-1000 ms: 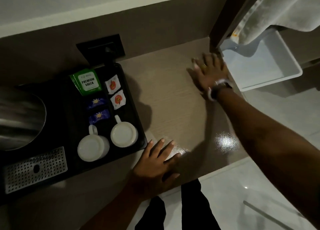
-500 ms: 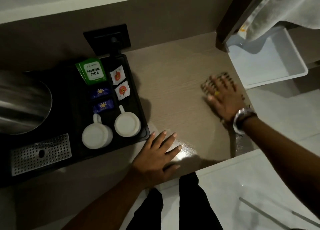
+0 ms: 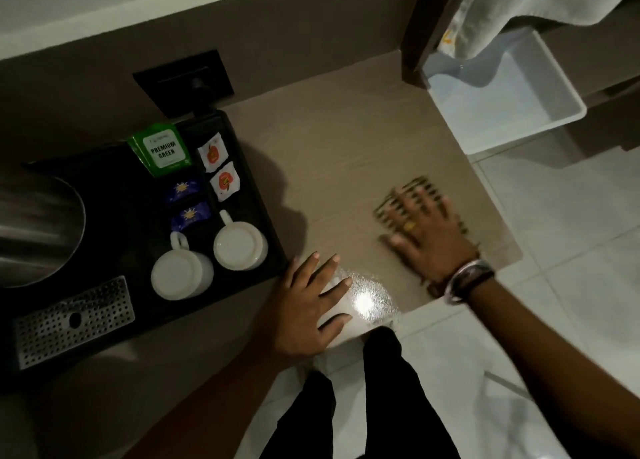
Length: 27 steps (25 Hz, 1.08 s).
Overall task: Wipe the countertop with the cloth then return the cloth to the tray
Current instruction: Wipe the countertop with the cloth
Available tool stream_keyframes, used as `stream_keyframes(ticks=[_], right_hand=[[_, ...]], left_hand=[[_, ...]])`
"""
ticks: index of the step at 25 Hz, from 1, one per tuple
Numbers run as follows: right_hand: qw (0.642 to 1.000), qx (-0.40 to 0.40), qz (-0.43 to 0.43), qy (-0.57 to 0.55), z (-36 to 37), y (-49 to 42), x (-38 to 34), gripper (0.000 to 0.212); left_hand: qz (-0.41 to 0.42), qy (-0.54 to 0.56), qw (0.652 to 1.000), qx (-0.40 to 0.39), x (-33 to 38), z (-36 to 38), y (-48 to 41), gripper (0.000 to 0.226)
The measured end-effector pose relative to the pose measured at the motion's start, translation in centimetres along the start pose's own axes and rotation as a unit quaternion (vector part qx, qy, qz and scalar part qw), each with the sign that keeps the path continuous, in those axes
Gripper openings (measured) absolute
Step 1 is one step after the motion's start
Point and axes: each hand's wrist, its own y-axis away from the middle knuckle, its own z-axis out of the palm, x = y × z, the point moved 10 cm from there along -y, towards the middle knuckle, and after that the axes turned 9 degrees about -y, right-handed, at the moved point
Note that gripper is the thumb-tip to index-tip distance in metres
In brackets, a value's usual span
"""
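Your right hand lies flat, fingers spread, pressing a dark striped cloth onto the countertop; the cloth shows only as blurred edges around your fingers, towards the counter's right side. Your left hand rests open, palm down, at the near edge, its fingers beside a bright glare spot. Just left of that hand sits the black tray, holding two white cups and sachets; the green sachet reads "PREMIUM GREEN". The other packets' writing is too small to read. A perforated metal grille sits at the tray's near-left end. Between tray and cloth the wood-grain surface lies bare up to the far wall. Past the counter's right edge, a white bin stands beneath a hanging towel.
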Motion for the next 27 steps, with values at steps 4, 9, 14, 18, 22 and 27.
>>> stream_keyframes(ticks=[4,9,14,18,22,27], right_hand=[[0.976,0.08,0.196,-0.053,-5.1,-8.9,6.2,0.078],[0.999,-0.007,0.025,-0.039,2.5,-1.9,-7.6,0.074],[0.997,-0.01,0.072,-0.02,2.5,8.0,-0.9,0.072],[0.96,0.08,0.26,-0.067,-3.0,1.2,8.1,0.072],[0.992,0.002,0.109,-0.057,2.6,0.2,-4.3,0.066],[0.998,-0.007,0.059,-0.007,2.6,8.7,-0.7,0.073]], left_hand=[[0.0,-0.007,1.0,-0.006,-0.3,0.2,0.1,0.056],[0.014,-0.008,1.0,-0.018,-0.1,-0.1,-0.1,0.055],[0.006,0.006,1.0,-0.009,0.0,-0.3,0.1,0.056],[0.011,-0.021,1.0,-0.011,0.2,-0.2,-0.3,0.057],[0.011,-0.034,0.999,-0.015,0.2,-0.3,-0.1,0.055],[0.011,-0.025,1.0,-0.013,0.3,-0.6,0.2,0.054]])
